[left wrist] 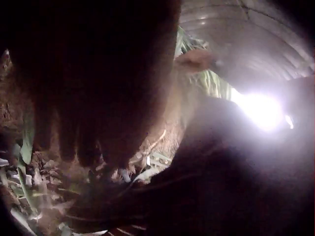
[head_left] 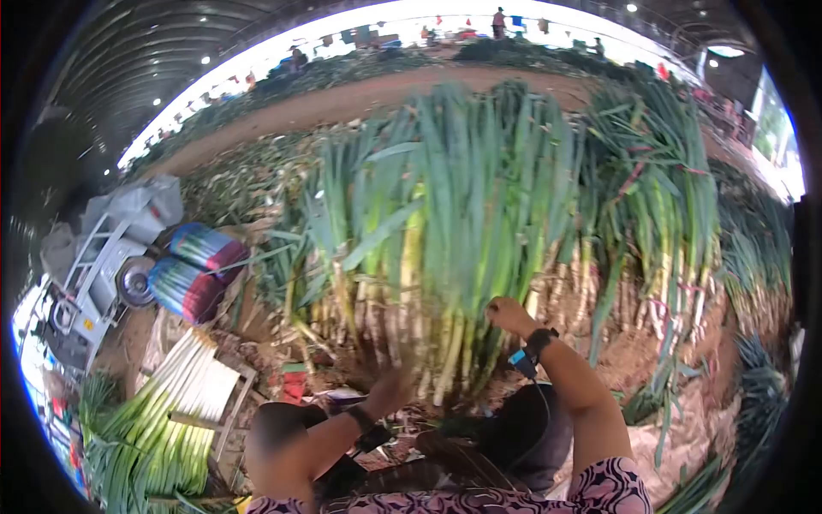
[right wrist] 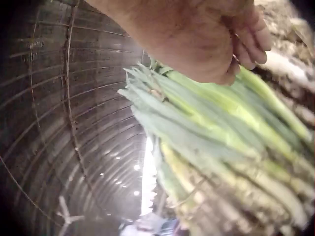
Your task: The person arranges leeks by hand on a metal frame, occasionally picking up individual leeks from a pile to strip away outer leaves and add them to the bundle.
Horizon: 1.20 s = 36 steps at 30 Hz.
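Tall leeks (head_left: 454,214) with green leaves and pale lower stems stand upright in a dense row before the person. The right hand (head_left: 509,317) is at the right side of the nearest leeks, its fingers curled at the stems; in the right wrist view, leeks (right wrist: 211,123) pass below the bent fingers (right wrist: 253,51). Lower down, the left hand (head_left: 390,390) is blurred near the stem bases. The left wrist view shows this hand (left wrist: 98,88) dark, its fingers pointing down over leaf scraps (left wrist: 44,191), with nothing visible in them.
More leeks (head_left: 659,206) stand to the right, some tied with red bands. At lower left, leeks (head_left: 163,403) lie beside a wooden frame (head_left: 231,411). Striped bundles (head_left: 193,274) and a wheeled cart (head_left: 111,265) are behind them. Brown soil (head_left: 591,330) and scraps cover the ground.
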{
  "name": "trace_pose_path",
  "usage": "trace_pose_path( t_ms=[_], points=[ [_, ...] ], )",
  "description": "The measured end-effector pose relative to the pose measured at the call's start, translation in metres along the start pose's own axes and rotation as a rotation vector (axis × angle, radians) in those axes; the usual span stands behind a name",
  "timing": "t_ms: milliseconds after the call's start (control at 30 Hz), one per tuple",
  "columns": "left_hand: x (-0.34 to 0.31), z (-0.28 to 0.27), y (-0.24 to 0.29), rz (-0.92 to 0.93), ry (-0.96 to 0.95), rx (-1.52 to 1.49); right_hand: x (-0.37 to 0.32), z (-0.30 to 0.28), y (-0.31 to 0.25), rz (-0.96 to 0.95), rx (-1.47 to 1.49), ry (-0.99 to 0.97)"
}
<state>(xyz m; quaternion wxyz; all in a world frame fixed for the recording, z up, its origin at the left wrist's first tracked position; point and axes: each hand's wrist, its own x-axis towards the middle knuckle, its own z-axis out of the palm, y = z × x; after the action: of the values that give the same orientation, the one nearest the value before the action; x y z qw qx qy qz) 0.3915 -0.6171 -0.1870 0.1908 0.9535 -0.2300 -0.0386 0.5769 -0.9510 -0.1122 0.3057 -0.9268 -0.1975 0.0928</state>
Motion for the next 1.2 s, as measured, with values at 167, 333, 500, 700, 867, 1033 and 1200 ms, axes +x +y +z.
trace_pose_path(
  t_ms=[167, 333, 500, 700, 867, 1033, 1200],
  points=[
    [0.064, -0.076, -0.007, -0.65, 0.279, -0.261, 0.04, 0.07, -0.086, 0.151, 0.463, -0.123],
    [0.082, -0.049, -0.019, -0.71, 0.35, 0.138, 0.088, 0.14, -0.127, 0.005, 0.208, 0.267],
    [0.064, -0.07, -0.035, -0.737, 0.425, -0.112, 0.095, 0.131, -0.172, 0.044, -0.135, 0.283],
    [0.043, -0.08, -0.067, -0.807, 0.536, -0.137, 0.115, 0.124, -0.194, -0.02, -0.302, 0.095],
    [0.02, -0.11, -0.115, -0.878, 0.52, -0.2, 0.118, 0.104, -0.206, 0.037, 0.236, -0.019],
    [0.014, -0.147, -0.113, -0.766, 0.129, -0.478, 0.096, 0.049, -0.161, -0.011, 0.109, 0.173],
    [0.032, -0.063, -0.051, -0.486, -0.034, -0.796, 0.108, 0.035, -0.14, 0.021, -0.115, 0.298]
  ],
)
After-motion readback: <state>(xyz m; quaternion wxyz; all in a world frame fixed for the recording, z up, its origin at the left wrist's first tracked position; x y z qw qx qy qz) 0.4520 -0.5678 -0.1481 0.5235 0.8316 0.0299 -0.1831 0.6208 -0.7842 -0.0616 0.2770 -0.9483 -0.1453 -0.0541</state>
